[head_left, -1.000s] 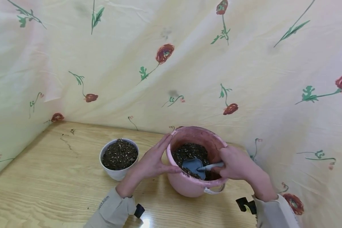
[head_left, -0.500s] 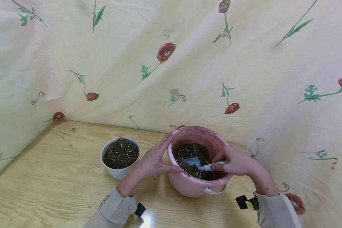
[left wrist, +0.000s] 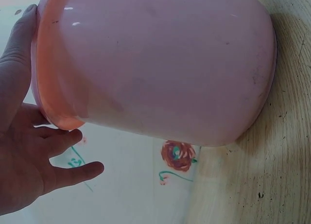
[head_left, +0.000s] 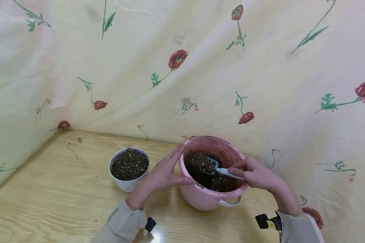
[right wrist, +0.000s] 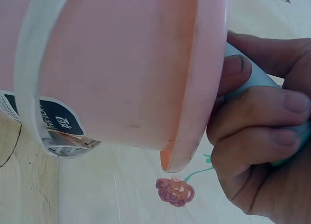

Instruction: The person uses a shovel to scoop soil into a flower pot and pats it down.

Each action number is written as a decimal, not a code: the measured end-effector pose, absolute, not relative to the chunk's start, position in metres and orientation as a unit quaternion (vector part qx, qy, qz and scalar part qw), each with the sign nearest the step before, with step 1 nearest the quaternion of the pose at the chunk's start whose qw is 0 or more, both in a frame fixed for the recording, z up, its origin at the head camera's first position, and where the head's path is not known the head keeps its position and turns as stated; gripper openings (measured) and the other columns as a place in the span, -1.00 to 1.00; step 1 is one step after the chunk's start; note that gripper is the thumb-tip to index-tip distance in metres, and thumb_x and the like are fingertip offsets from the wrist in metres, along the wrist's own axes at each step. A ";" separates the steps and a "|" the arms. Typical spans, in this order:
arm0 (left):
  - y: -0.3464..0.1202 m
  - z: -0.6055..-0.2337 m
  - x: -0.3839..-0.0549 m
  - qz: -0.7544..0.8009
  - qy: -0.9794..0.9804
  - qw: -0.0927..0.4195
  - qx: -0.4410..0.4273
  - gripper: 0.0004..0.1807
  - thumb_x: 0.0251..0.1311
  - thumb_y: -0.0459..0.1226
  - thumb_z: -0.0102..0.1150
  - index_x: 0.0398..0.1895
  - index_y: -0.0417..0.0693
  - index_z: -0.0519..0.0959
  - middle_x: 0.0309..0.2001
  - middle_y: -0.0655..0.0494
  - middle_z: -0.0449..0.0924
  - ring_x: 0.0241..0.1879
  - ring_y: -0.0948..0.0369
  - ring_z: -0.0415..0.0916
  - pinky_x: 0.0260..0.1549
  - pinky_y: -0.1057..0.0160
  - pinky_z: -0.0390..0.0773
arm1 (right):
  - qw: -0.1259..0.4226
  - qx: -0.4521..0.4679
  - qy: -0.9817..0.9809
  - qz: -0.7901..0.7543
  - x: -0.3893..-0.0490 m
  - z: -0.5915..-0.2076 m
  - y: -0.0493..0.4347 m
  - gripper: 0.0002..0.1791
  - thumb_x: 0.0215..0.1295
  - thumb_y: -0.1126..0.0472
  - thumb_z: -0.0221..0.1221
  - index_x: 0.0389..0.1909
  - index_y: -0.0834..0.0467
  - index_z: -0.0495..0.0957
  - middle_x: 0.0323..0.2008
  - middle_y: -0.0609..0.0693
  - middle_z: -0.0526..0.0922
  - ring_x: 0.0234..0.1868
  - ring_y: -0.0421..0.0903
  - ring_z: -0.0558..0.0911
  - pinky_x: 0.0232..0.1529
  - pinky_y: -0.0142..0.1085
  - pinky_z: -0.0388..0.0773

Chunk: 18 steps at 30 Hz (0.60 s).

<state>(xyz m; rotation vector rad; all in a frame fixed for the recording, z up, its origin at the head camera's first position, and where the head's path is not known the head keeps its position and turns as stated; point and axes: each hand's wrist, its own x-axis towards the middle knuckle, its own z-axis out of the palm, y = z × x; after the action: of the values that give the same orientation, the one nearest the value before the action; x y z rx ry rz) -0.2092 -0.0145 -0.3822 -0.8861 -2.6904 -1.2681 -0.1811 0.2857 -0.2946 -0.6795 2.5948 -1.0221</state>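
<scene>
In the head view a pink bucket (head_left: 197, 199), partly filled with dark soil (head_left: 216, 182), stands on the table. My left hand (head_left: 162, 173) rests against the bucket's left rim, thumb and fingers spread and mostly straight. The left wrist view shows its fingers touching the rim band, with two fingers free of the wall. My right hand (head_left: 255, 173) grips the light blue handle of a small hand trowel (head_left: 223, 171) over the right rim. The trowel's blade sits inside the bucket, heaped with soil. In the right wrist view the fingers curl round the handle (right wrist: 257, 73).
Left of the bucket stands a white pot (head_left: 126, 185) filled with soil, close to my left forearm. A white bucket handle (head_left: 229, 203) hangs at the front. Flowered cloth (head_left: 134, 84) rises behind the wooden table (head_left: 48, 189), with soil crumbs at the table's back left.
The trowel's blade has come up out of the soil and now carries a heap of it. My right hand has drawn slightly right. My left hand stays on the rim.
</scene>
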 end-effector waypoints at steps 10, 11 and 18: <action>-0.016 -0.384 -0.209 -0.411 -0.866 0.014 -0.284 0.29 -0.21 0.36 0.32 0.55 0.25 -0.17 0.55 0.18 -0.20 0.39 -0.08 0.11 0.27 -0.10 0.28 | 0.141 -0.209 0.871 -0.421 -0.167 -0.299 0.283 -0.60 0.51 0.16 -0.06 -0.45 0.32 0.53 -0.76 -0.14 0.26 -0.83 -0.31 0.15 -0.86 -0.42 0.12; -0.016 -0.384 -0.209 -0.411 -0.866 0.013 -0.284 0.29 -0.21 0.36 0.32 0.55 0.25 -0.17 0.55 0.18 -0.20 0.39 -0.09 0.11 0.27 -0.10 0.28 | 0.148 -0.202 0.869 -0.427 -0.166 -0.298 0.283 -0.58 0.52 0.14 -0.08 -0.47 0.33 0.51 -0.75 -0.14 0.27 -0.83 -0.31 0.15 -0.86 -0.44 0.12; -0.016 -0.384 -0.208 -0.408 -0.868 0.013 -0.282 0.29 -0.21 0.36 0.32 0.55 0.25 -0.18 0.55 0.20 -0.22 0.38 -0.10 0.13 0.26 -0.11 0.28 | 0.156 -0.203 0.861 -0.439 -0.164 -0.298 0.283 -0.56 0.53 0.14 -0.09 -0.51 0.34 0.47 -0.74 -0.13 0.27 -0.82 -0.32 0.14 -0.86 -0.46 0.10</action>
<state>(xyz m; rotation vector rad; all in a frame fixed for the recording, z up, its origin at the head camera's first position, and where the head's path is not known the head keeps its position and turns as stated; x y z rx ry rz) -0.2085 -0.0156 -0.3842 -0.8790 -2.7050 -1.2714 -0.1640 0.2829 -0.2980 -0.5821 2.4665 -1.2558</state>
